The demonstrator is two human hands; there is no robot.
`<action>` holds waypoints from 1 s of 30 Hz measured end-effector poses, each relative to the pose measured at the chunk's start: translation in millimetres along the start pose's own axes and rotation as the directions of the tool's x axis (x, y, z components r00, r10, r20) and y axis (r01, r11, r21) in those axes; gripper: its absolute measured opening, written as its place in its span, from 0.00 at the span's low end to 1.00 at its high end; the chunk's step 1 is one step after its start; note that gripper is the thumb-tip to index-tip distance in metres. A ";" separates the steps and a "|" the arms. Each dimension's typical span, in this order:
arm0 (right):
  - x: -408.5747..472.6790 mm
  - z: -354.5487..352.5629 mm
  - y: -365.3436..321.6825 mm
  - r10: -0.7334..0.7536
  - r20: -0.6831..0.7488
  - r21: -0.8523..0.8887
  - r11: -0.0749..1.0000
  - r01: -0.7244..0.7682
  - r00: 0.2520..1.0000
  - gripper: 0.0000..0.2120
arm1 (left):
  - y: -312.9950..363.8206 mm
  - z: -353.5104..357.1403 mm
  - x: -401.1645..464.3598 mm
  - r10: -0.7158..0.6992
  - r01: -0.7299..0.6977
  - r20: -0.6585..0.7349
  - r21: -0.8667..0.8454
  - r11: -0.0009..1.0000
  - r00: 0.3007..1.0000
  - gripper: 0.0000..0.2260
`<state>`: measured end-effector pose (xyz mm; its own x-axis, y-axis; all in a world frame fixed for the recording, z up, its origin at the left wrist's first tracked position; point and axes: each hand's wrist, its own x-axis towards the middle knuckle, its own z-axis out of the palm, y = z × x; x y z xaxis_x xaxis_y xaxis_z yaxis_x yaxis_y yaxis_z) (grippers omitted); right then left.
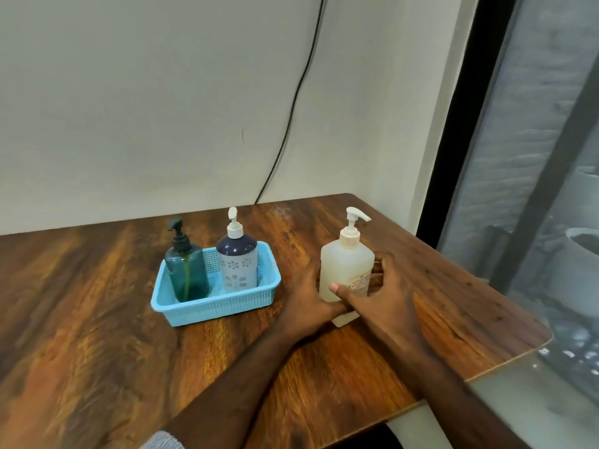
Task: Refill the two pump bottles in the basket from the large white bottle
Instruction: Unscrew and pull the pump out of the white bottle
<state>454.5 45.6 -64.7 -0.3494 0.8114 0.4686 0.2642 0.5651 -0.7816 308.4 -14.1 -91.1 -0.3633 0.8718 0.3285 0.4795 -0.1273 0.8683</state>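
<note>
The large white bottle (345,264) with a white pump stands upright on the wooden table (97,319), right of the basket. My left hand (308,309) wraps its lower left side, and my right hand (385,296) grips its right side with the thumb across the label. A light blue basket (214,306) holds two upright pump bottles: a teal see-through one (186,270) with a dark pump on the left, and a white-and-navy flowered one (236,264) with a white pump on the right.
The table meets a pale wall at the back, where a black cable (291,108) hangs down. Its right edge and rounded front corner (544,335) lie close to my right hand, beside a dark-framed glass window.
</note>
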 end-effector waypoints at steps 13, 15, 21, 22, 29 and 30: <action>50.0 26.7 -24.1 0.034 -0.096 0.413 0.911 0.009 0.995 0.15 | -0.6 -6.3 0.5 0.015 -0.014 -0.038 0.026 1.000 0.999 0.38; 52.8 31.7 -20.6 0.051 -0.097 0.434 0.901 -0.004 0.994 0.15 | 0.0 -7.4 1.0 0.013 -0.012 -0.057 0.020 1.000 0.998 0.38; 56.2 35.3 -14.2 -0.028 -0.075 0.413 0.909 0.056 0.997 0.16 | -6.4 -7.5 5.9 0.003 -0.003 -0.086 -0.002 1.000 0.996 0.38; 58.5 36.1 -13.8 -0.046 -0.074 0.405 0.912 0.072 0.996 0.16 | -5.4 -9.4 7.2 -0.006 0.005 -0.086 -0.013 1.000 0.996 0.36; 74.1 35.8 -12.3 -0.119 0.042 0.465 0.881 0.086 0.992 0.12 | -11.0 -19.0 18.6 -0.062 0.061 -0.004 -0.127 0.990 0.998 0.34; 76.9 33.9 -12.8 -0.125 0.094 0.486 0.872 0.064 0.988 0.13 | -11.9 -20.3 20.0 -0.073 0.074 0.010 -0.136 0.988 0.997 0.33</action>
<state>393.8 95.6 -32.6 -0.4626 0.7167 0.5219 -0.2286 0.4723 -0.8513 279.1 -4.8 -87.3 -0.3895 0.8835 0.2601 0.3378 -0.1257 0.9328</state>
